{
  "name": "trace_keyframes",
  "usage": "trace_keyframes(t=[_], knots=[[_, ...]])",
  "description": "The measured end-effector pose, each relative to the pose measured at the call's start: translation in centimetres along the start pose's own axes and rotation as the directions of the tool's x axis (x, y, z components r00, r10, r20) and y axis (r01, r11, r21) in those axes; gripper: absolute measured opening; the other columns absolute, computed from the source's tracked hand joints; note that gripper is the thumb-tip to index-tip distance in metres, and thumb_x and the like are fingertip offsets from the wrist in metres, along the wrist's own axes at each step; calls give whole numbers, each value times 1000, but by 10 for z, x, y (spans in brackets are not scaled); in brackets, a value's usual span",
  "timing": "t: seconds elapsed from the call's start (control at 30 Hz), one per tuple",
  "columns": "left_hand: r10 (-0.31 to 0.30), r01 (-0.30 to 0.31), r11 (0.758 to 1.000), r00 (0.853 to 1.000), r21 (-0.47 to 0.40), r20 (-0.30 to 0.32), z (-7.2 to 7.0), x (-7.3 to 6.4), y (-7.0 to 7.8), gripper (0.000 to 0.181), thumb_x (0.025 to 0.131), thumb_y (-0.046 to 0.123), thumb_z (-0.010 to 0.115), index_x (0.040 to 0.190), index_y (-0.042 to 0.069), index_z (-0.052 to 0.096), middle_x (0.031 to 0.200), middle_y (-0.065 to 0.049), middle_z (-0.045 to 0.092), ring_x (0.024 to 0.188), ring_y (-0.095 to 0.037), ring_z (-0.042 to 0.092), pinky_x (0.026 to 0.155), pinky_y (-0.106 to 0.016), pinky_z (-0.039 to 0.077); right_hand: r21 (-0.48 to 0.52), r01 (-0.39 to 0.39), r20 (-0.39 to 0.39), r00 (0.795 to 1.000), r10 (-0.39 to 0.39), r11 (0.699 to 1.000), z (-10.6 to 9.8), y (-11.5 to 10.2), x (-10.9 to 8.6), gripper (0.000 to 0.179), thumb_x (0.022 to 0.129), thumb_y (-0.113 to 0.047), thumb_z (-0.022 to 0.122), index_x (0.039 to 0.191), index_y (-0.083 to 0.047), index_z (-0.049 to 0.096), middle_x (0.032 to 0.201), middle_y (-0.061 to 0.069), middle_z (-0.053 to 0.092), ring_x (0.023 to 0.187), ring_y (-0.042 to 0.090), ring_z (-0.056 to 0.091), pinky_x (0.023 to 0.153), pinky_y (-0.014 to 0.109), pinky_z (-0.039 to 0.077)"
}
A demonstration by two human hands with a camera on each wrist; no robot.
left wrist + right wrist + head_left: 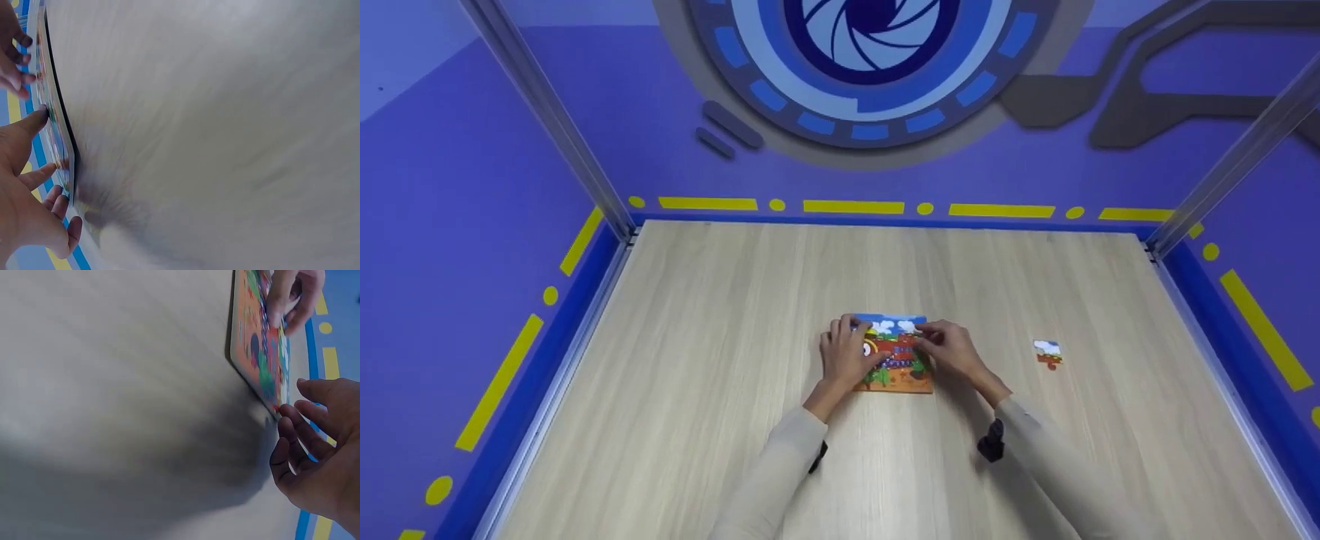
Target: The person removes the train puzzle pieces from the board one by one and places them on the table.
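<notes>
A flat jigsaw puzzle (896, 381) with blue sky, white clouds, a red middle and orange ground lies on the table. Over its left part spreads my left hand (845, 352), thumb and fingertips touching the picture and the left edge. At the upper right edge is my right hand (956, 351), its thumb and forefinger apart at the border. In the right wrist view, the right hand's fingers (287, 430) bend loosely beside the board's corner, with no piece showing between them. Off to the right lies a loose puzzle piece (1048, 352) with cloud and red parts.
The pale wooden table (720, 300) is bounded by purple-blue panels (660, 135) at the back and sides. Metal posts (555, 120) stand at the back corners. A small black device (991, 442) sits at the right cuff.
</notes>
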State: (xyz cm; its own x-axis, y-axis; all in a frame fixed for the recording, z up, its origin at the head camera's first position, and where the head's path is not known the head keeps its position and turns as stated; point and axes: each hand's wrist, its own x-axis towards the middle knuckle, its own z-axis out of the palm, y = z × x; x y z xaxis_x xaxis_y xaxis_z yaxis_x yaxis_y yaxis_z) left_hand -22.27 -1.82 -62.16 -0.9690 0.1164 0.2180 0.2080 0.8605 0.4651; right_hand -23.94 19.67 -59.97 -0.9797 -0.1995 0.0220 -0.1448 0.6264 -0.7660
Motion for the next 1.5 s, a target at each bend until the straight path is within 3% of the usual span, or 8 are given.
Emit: trace_keyframes(t=[0.3, 0.43, 0.6, 0.87, 1.0, 1.1, 1.27, 1.5], knots=[[12, -11, 999, 1000, 47, -12, 3, -2, 4, 65, 83, 54, 78, 132, 13, 68, 133, -11, 56, 116, -27, 50, 91, -45, 43, -31, -56, -40, 998, 55, 998, 26, -14, 10, 32, 95, -8, 70, 120, 10, 69, 121, 25, 58, 105, 35, 62, 94, 51, 53], [18, -18, 998, 1000, 67, -4, 3, -3, 5, 66, 82, 55, 77, 132, 14, 68, 133, -10, 56, 114, -26, 50, 90, -43, 43, -25, -99, -59, 994, 97, 995, 32, -18, 9, 31, 95, -8, 69, 120, 10, 69, 125, 26, 55, 112, 38, 60, 99, 53, 51], [21, -20, 996, 1000, 81, -11, 2, -2, 6, 63, 82, 53, 79, 131, 15, 69, 133, -9, 58, 113, -25, 52, 90, -42, 44, 47, -145, -84, 985, 148, 988, 37, -20, 10, 32, 95, -7, 68, 123, 9, 68, 126, 25, 55, 112, 37, 61, 98, 51, 52], [24, -22, 996, 1000, 89, -13, 0, -2, 3, 65, 82, 56, 78, 131, 14, 71, 131, -10, 59, 113, -27, 52, 89, -43, 46, 129, -194, -96, 974, 207, 972, 40, -22, 13, 27, 94, -6, 70, 119, 4, 72, 119, 21, 61, 97, 26, 58, 79, 31, 47], [12, -11, 996, 1000, 87, -10, -3, 0, 4, 63, 81, 54, 79, 131, 15, 71, 132, -10, 59, 113, -26, 52, 89, -43, 46, 140, -192, -92, 974, 206, 971, 41, -27, 16, 29, 94, -7, 68, 121, 4, 71, 121, 22, 61, 99, 28, 59, 83, 35, 49], [13, -12, 996, 1000, 89, -14, -4, 2, 4, 64, 80, 54, 81, 129, 14, 72, 131, -11, 60, 111, -27, 53, 88, -43, 46, 68, -187, -124, 973, 194, 980, 44, -31, 16, 33, 93, -7, 68, 123, 6, 69, 124, 24, 60, 105, 34, 63, 91, 46, 53], [2, -1, 994, 1000, 107, -6, -3, 3, 3, 63, 79, 52, 82, 129, 14, 72, 131, -10, 60, 112, -26, 53, 87, -43, 47, -121, -192, -147, 974, 174, 974, 49, -39, 12, 41, 91, -14, 72, 126, 7, 68, 128, 27, 60, 118, 41, 62, 100, 59, 49], [0, 0, 996, 1000, 93, 2, -3, 2, 4, 59, 82, 46, 82, 130, 13, 71, 131, -9, 59, 114, -26, 52, 89, -42, 46, -187, -210, -174, 969, 178, 960, 51, -44, 9, 42, 91, -15, 72, 127, 5, 68, 131, 27, 60, 122, 44, 58, 98, 64, 47]])
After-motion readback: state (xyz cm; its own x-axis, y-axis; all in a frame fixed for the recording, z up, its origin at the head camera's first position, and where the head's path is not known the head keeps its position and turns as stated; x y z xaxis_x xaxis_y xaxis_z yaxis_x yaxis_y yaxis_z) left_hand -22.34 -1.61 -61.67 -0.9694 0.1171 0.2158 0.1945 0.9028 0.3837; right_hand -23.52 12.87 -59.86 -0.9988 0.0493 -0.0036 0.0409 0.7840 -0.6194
